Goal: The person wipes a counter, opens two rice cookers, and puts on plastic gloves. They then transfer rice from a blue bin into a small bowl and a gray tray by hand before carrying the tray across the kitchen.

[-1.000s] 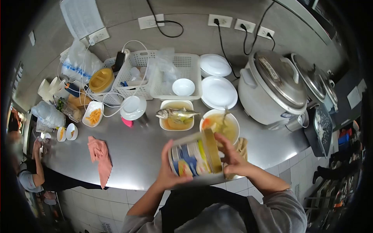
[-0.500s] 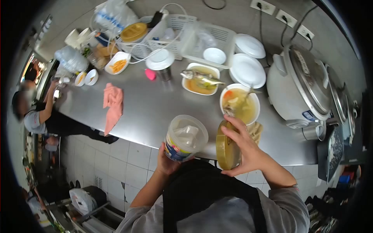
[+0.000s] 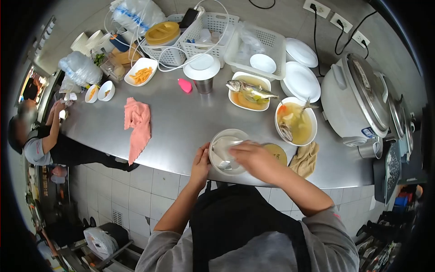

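Observation:
A plastic tub (image 3: 215, 168) stands at the table's front edge, its lid off and a crumpled whitish plastic bag (image 3: 222, 147) inside. Wrapped against its left side is my left hand (image 3: 200, 165), steadying it. My right hand (image 3: 253, 158) reaches over the rim at the bag; motion blurs its fingers, so I cannot tell what they grip. Partly behind my right wrist, the gold lid (image 3: 277, 153) lies on the table. A folded tan cloth (image 3: 304, 159) is beside it. Beyond are a bowl of fish soup (image 3: 301, 129) and a dish with a whole fish (image 3: 250, 92).
A pink cloth (image 3: 137, 122) lies left on the steel table (image 3: 181, 122). White plates (image 3: 301, 81), baskets (image 3: 260, 41), a lidded metal cup (image 3: 204, 85) and a bowl of yellow strips (image 3: 141, 72) line the back. A large cooker (image 3: 358, 99) stands right. Another person (image 3: 43, 140) works at left.
My right hand has put the gold lid down on the table and moved left to the tub. The tub has gone from being held up to resting at the table's edge.

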Demonstrator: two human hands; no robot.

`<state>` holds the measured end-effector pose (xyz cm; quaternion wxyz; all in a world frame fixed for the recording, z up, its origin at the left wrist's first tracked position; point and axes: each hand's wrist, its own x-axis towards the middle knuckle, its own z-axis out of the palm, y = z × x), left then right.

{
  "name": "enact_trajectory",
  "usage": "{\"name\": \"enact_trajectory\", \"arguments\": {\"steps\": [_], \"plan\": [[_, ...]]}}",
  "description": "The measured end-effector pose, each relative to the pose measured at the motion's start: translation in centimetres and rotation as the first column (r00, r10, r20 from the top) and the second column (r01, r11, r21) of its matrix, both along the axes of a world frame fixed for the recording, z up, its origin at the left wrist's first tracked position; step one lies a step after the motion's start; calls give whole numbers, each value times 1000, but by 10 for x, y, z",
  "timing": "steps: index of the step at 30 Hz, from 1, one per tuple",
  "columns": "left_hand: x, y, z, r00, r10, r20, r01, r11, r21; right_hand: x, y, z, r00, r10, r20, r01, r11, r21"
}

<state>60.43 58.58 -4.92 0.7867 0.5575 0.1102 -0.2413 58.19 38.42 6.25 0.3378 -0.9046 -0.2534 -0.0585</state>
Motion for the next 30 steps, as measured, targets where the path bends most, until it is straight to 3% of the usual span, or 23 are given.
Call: {"name": "enact_trajectory", "arguments": {"steps": [3,5,7,9,12,14,15,16,17,18,19,22,25,28,30], "plan": [[3,0,-4,994,-21,105,5,988,153,21,22,-12,918,-16,-396,-148,913,-379],[3,6,-5,966,-81,247,7,958,288,21,20,-19,968,-61,-243,-14,956,-292],[5,13,-10,923,-64,380,-38,965,258,19,20,-25,990,-113,-81,91,969,-231],[11,23,-1,912,-125,392,15,962,273,16,22,-31,989,-120,84,135,970,-202],[23,36,10,904,-150,400,2,938,348,-7,13,-5,938,-248,243,239,969,66],[25,40,17,906,-127,403,-32,931,364,-41,-19,0,763,-558,325,567,820,76],[25,41,20,910,-104,402,-48,935,351,-63,-52,-17,669,-716,199,721,691,60],[26,43,22,912,-78,403,-69,938,340,-88,-79,-34,471,-859,201,881,472,-44],[27,46,18,912,-85,401,-62,939,339,-110,-101,-51,337,-931,139,938,318,-139],[30,47,19,910,-101,401,-40,943,329,-125,-113,-76,321,-885,336,939,251,-237],[33,45,21,910,-111,399,-26,946,322,-139,-119,-105,314,-893,323,910,186,-371],[37,43,29,908,-73,413,-47,961,274,-142,-132,-113,312,-910,272,938,249,-242],[43,38,35,899,-55,434,-57,969,241,-130,-136,-87,276,-924,264,930,187,-317],[46,37,37,906,-29,422,-74,972,224,-99,-104,-37,289,-917,275,957,283,-61],[47,34,45,888,-48,458,-71,968,240,-73,-61,-19,641,-762,92,730,642,233]]}}
